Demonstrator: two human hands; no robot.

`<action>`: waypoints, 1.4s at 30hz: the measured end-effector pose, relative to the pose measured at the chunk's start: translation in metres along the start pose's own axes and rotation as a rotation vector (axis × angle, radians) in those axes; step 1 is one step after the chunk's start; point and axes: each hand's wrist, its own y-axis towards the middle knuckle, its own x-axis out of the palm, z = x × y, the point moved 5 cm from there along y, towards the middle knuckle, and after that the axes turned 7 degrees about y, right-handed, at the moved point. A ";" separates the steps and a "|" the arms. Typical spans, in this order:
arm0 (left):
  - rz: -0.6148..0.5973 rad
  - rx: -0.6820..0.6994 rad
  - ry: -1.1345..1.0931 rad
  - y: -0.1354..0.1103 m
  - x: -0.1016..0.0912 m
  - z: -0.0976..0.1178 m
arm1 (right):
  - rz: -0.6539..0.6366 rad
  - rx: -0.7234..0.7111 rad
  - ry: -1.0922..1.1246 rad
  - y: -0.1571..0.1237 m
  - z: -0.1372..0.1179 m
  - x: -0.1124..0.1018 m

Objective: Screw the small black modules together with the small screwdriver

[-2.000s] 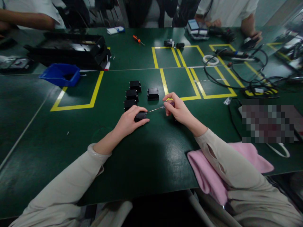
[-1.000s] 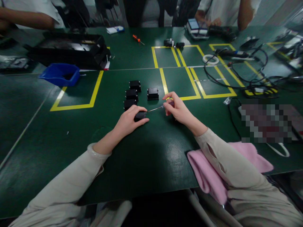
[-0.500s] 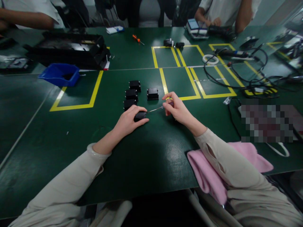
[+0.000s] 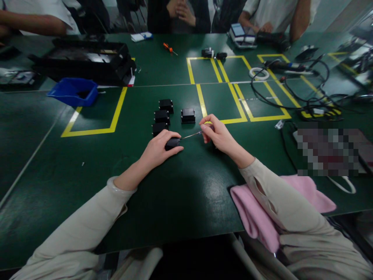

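My left hand (image 4: 159,149) is closed over a small black box (image 4: 172,143) lying on the green table (image 4: 180,194). My right hand (image 4: 218,136) pinches a small screwdriver (image 4: 192,134) by its handle, and the thin metal shaft points left with its tip at the box's right side. Just beyond my left hand stand three more black boxes in a short row (image 4: 162,116), with another black box (image 4: 188,115) to their right.
Yellow tape outlines (image 4: 221,91) mark the table. A blue bin (image 4: 74,91) and a black tray (image 4: 84,62) sit far left. Tangled black cables (image 4: 303,91) lie at the right, a pink cloth (image 4: 262,210) under my right forearm. Other people's hands show along the far edge, near an orange screwdriver (image 4: 169,48).
My hands have hardly moved; my right fingers have shifted slightly on the screwdriver handle. At the far edge, other people's hands have shifted and a new pair has come into view.
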 end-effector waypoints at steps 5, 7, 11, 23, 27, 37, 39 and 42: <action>0.005 0.008 -0.002 0.000 0.000 0.001 | 0.013 -0.011 -0.008 0.000 -0.001 -0.001; -0.002 0.003 0.000 0.000 0.000 0.001 | 0.018 -0.005 -0.010 -0.001 -0.001 -0.002; -0.003 0.000 0.004 0.000 -0.001 0.001 | 0.005 0.017 0.000 0.000 0.000 -0.001; -0.033 -0.034 0.005 0.000 -0.001 0.001 | 0.016 0.020 0.007 -0.001 -0.001 0.000; -0.025 -0.023 0.009 0.000 0.000 0.000 | 0.019 0.007 -0.007 -0.001 -0.002 -0.001; -0.022 -0.012 0.011 0.000 -0.001 0.001 | 0.012 0.017 -0.024 0.000 -0.001 0.000; -0.021 -0.014 0.010 0.000 -0.001 0.000 | 0.024 0.010 -0.028 -0.001 -0.001 -0.001; -0.024 -0.019 0.007 0.000 -0.001 0.000 | 0.038 0.004 -0.019 -0.001 -0.002 -0.002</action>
